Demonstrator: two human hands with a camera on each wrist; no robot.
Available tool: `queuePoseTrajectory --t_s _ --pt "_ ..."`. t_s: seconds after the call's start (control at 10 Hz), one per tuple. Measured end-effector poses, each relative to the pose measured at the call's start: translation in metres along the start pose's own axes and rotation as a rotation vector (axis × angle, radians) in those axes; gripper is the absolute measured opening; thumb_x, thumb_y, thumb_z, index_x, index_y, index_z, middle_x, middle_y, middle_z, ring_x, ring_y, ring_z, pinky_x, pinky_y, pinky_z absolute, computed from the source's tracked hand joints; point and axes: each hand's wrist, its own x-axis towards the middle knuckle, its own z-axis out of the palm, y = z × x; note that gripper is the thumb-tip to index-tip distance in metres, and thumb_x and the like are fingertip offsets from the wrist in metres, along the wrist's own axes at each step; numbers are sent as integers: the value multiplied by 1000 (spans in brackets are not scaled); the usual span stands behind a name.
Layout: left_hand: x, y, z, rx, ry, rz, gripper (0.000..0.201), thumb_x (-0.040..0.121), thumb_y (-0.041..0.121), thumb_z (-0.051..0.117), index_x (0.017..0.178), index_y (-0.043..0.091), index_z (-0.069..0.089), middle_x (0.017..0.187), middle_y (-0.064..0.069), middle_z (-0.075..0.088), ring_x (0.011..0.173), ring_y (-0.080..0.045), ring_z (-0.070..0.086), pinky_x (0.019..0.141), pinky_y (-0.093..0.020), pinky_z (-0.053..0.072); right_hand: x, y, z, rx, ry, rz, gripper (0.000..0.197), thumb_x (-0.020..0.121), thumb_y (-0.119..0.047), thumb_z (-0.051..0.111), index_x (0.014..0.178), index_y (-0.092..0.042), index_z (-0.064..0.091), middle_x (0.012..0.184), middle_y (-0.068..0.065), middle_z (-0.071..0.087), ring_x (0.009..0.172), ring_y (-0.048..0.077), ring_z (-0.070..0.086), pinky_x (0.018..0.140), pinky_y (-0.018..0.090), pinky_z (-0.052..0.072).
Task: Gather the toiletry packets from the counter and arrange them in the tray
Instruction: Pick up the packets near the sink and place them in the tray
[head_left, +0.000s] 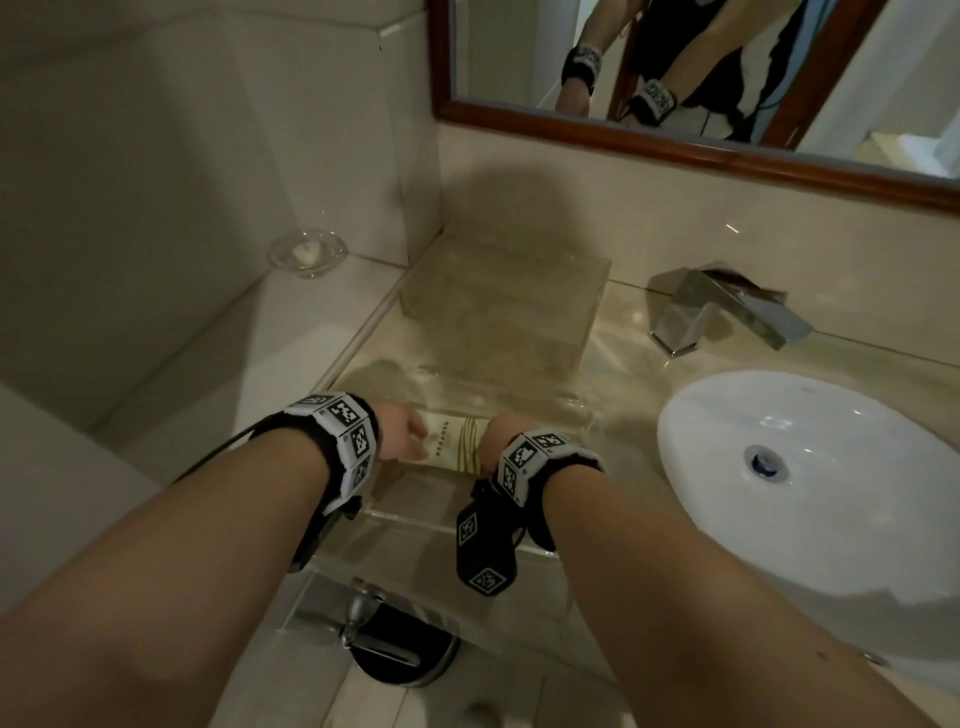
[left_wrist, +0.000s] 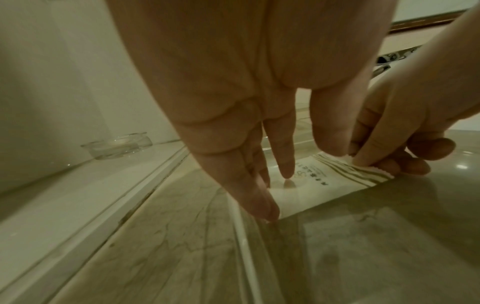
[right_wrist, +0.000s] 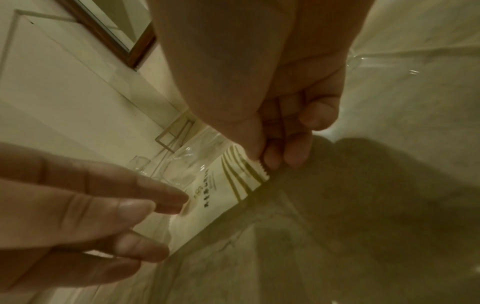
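Note:
A white toiletry packet (head_left: 453, 441) with gold stripes lies flat in the clear acrylic tray (head_left: 415, 525) on the marble counter. My right hand (head_left: 493, 434) pinches the packet's striped, serrated end between thumb and fingers (right_wrist: 259, 156). My left hand (head_left: 405, 436) reaches down at the other end, its straight fingers (left_wrist: 285, 164) touching the packet (left_wrist: 324, 185). In the right wrist view the left hand's fingertips (right_wrist: 166, 197) rest on the packet (right_wrist: 221, 197). The tray's left wall (left_wrist: 244, 236) runs just beside the left fingertips. I see no other packets.
A second clear box (head_left: 498, 301) stands behind the tray against the wall. A chrome faucet (head_left: 727, 312) and a white basin (head_left: 810, 467) lie to the right. A glass dish (head_left: 307, 253) sits on the ledge at left. A dark round object (head_left: 405, 654) sits below the counter edge.

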Motion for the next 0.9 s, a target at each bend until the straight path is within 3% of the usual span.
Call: queuePoseTrajectory --t_s 0.2,0.3,0.4,0.5,0.6,0.7,0.8,0.9 --pt "-3 11 1 -53 53 -39 46 90 39 54 132 20 50 144 -3 46 130 -21 45 110 -30 35 -2 19 -7 102 47 -25 36 93 -23 50 123 -5 57 129 16 57 120 31 54 96 35 44" --pt "-15 31 -3 -108 125 -26 44 92 34 54 132 18 50 142 -5 48 129 -22 46 105 -27 36 20 46 -15 128 48 -2 36 85 -39 59 110 -13 64 115 14 66 100 34 64 90 47 53" --pt "-28 62 -3 -120 163 36 44 92 36 52 132 20 50 141 -4 49 128 -21 47 105 -28 36 -31 63 -47 216 36 -58 25 95 -27 48 87 -9 64 90 8 65 82 24 60 84 39 53" --pt "-38 91 3 -105 174 106 43 92 36 52 132 20 51 139 -2 51 125 -20 50 104 -29 37 -55 92 -61 263 93 -67 28 95 -24 49 68 -17 54 81 4 63 71 21 60 65 30 51" --pt "-54 132 13 -132 164 194 42 93 30 52 132 16 52 137 -5 53 123 -20 52 104 -29 38 -78 143 -66 180 114 -35 27 93 -22 52 67 -19 53 88 6 63 78 20 60 68 28 51" --pt "-65 159 24 -134 149 246 43 94 28 51 134 12 50 138 -6 53 125 -20 51 103 -27 37 -99 174 -63 13 27 13 27 92 -28 55 101 -6 66 108 11 66 101 26 63 92 34 49" --pt "-73 186 37 -141 158 260 43 93 29 52 133 14 51 137 -4 53 124 -19 52 102 -26 38 -110 205 -43 -116 -24 53 54 83 -43 65 125 -10 56 129 10 57 119 29 54 102 37 44" --pt "-77 198 52 -163 172 248 41 91 30 55 129 16 55 133 -4 58 120 -19 55 102 -28 40 -113 218 -17 -175 32 53 57 75 -42 72 121 -16 52 121 6 58 110 29 58 93 38 50"
